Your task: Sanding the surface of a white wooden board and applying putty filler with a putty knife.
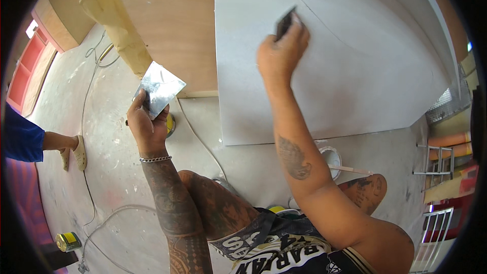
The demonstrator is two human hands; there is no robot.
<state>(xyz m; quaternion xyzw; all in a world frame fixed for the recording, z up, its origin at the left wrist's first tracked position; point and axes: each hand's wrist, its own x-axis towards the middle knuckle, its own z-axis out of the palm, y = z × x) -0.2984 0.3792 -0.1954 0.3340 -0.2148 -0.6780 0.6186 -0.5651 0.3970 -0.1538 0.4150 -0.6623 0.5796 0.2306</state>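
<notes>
My left hand [148,127] is closed around a broad metal putty knife [163,85], its shiny square blade tilted up, with a faint smear on it. Farther to the right, my right hand [284,53] grips a small dark flat scraper [285,23] over a large pale grey panel [355,91]. The hand is slightly blurred, and I cannot tell whether the scraper's edge touches the surface. A thin dark seam line [317,16] runs across the panel just right of that hand.
A white bucket [331,158] with a stick across it stands below the panel. Brown paper [114,25] hangs by a wooden board [167,25]. Cables [87,182] and a can [68,241] lie on the floor. Another person's leg [56,141] is at left, a metal ladder [439,162] at right.
</notes>
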